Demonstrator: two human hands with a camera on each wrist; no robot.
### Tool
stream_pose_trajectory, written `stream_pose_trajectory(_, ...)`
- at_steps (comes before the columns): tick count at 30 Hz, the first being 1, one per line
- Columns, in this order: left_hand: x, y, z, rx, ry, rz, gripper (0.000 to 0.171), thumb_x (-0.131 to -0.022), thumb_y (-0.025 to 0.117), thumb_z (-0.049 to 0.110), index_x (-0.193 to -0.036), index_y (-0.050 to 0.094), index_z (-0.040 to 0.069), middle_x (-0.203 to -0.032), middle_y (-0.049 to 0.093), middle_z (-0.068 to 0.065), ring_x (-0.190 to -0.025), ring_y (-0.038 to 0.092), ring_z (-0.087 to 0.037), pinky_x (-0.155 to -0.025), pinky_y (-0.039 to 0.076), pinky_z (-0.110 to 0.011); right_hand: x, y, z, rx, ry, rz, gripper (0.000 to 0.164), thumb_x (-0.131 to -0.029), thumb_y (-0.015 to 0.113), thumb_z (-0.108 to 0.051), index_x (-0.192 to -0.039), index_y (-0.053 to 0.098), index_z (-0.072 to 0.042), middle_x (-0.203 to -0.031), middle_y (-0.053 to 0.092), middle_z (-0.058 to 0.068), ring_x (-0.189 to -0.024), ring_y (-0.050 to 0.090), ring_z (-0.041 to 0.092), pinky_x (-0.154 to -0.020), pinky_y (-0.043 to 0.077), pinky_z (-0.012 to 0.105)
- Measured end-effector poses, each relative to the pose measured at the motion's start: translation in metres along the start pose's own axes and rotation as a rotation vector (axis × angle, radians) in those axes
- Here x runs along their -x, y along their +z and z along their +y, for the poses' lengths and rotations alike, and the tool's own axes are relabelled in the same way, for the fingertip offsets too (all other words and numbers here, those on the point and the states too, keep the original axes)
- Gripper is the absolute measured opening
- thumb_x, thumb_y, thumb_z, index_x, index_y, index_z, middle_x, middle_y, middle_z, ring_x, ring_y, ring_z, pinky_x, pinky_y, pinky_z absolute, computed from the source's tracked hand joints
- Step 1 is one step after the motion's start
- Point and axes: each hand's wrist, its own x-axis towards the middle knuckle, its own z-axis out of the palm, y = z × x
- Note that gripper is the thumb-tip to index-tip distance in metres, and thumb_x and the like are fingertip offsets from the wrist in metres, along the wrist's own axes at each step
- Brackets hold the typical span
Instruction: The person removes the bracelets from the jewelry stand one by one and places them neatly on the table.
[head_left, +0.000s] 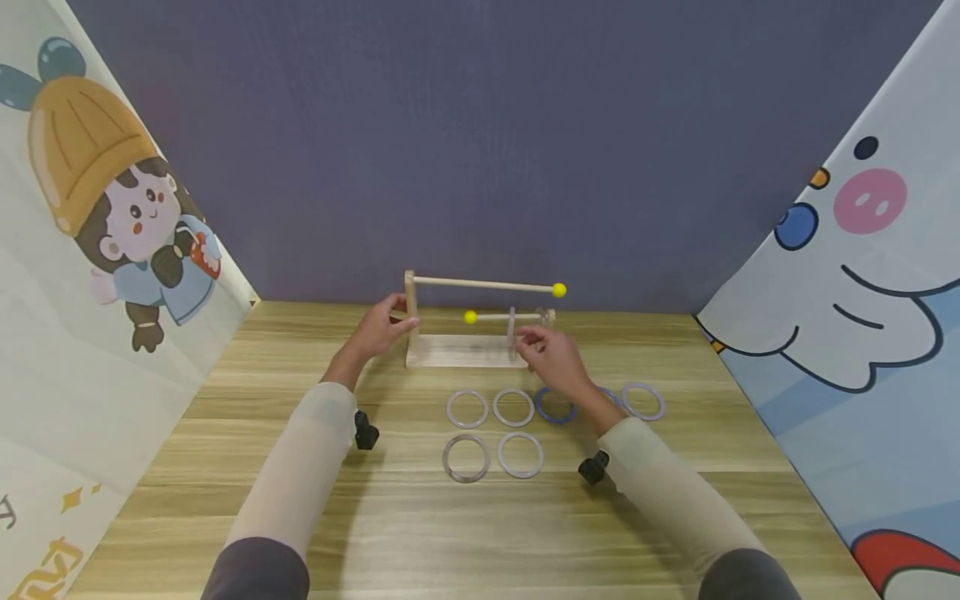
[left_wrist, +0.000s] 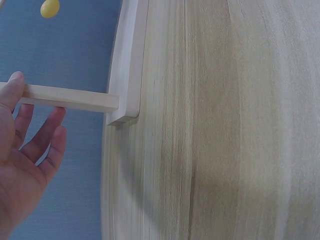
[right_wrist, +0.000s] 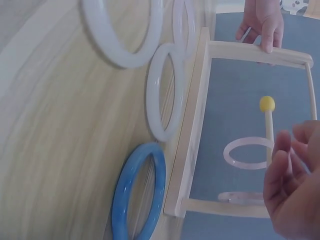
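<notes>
A wooden stand with two rods stands at the back of the table. My left hand grips its tall left post, thumb on one side and fingers on the other. The upper rod and the shorter lower rod each end in a yellow ball. At the lower rod, my right hand pinches a pale pink bangle that encircles the rod; the fingertips hide part of it. Another pale bangle hangs by the short right post.
In front of the stand lie several bangles: two pale ones, a blue one, another bluish one partly behind my right wrist, and a lilac one. Nearer are a brownish bangle and a whitish one. A dark wall rises behind.
</notes>
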Motion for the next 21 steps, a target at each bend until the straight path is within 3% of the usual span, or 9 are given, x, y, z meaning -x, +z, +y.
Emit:
stream_pose_trajectory(8, 0.0, 0.001, 0.0, 0.018, 0.005, 0.009, 0.048, -0.102, 0.064, 0.018, -0.141, 0.048, -0.002, -0.134, 0.056, -0.024, -0.124, 0.057, -0.042, -0.106, 0.051, -0.054, -0.009, 0.009, -0.007, 0.006, 0.094, 0.12, 0.034, -0.095, 0.069, -0.02, -0.127, 0.069, -0.007, -0.104, 0.078, 0.014, -0.055, 0.068, 0.013, -0.048, 0.051, 0.023)
stream_pose_trajectory(15, 0.0, 0.001, 0.0, 0.018, 0.01, 0.01, 0.047, -0.102, 0.064, 0.015, -0.141, 0.047, -0.003, -0.134, 0.055, -0.025, -0.125, 0.056, -0.043, -0.106, 0.05, -0.054, -0.015, 0.017, -0.012, -0.065, 0.157, 0.2, 0.035, -0.092, 0.069, -0.018, -0.125, 0.069, -0.005, -0.104, 0.078, 0.016, -0.058, 0.072, 0.02, -0.05, 0.058, 0.025)
stream_pose_trajectory(21, 0.0, 0.001, 0.001, 0.019, 0.014, 0.007, 0.048, -0.102, 0.064, 0.016, -0.142, 0.047, -0.003, -0.134, 0.056, -0.024, -0.124, 0.057, -0.042, -0.106, 0.05, -0.054, -0.02, 0.025, -0.012, -0.007, 0.206, 0.252, 0.036, -0.091, 0.071, -0.022, -0.123, 0.07, -0.007, -0.102, 0.079, 0.011, -0.068, 0.076, 0.021, -0.063, 0.06, 0.027)
